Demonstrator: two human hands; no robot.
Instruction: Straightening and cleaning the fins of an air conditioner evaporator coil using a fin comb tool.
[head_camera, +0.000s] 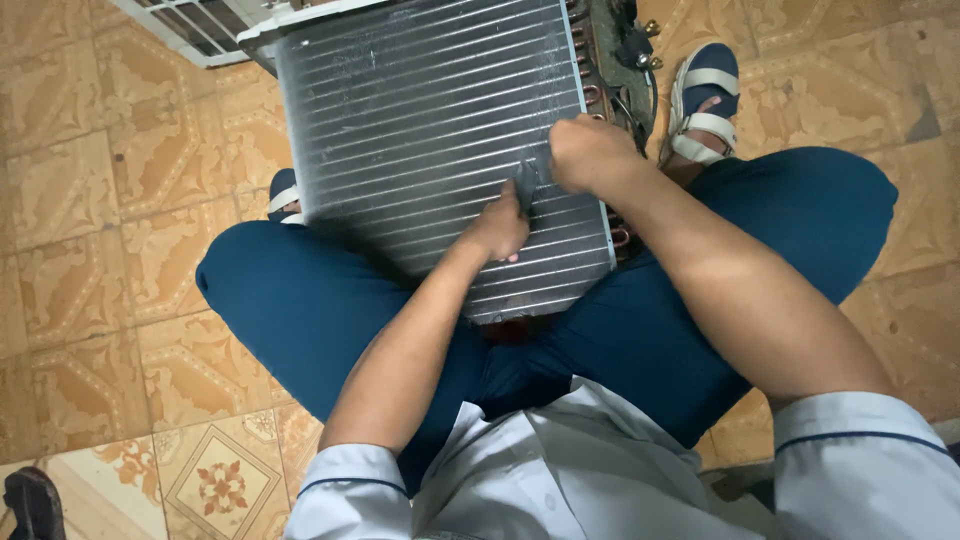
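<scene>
Below, a finned coil (430, 130) is lying tilted between the person's knees over the tiled floor (90, 200). Both hands are resting on it: right hand (590, 155) fisted, left hand (497, 232) gripping a small dark tool (526, 187) against the fins.

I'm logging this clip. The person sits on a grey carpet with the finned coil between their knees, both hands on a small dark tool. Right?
Not quite: the head view shows an orange patterned tile floor, not carpet. The finned coil does sit between the knees, left hand and right hand on the small dark tool.
</scene>
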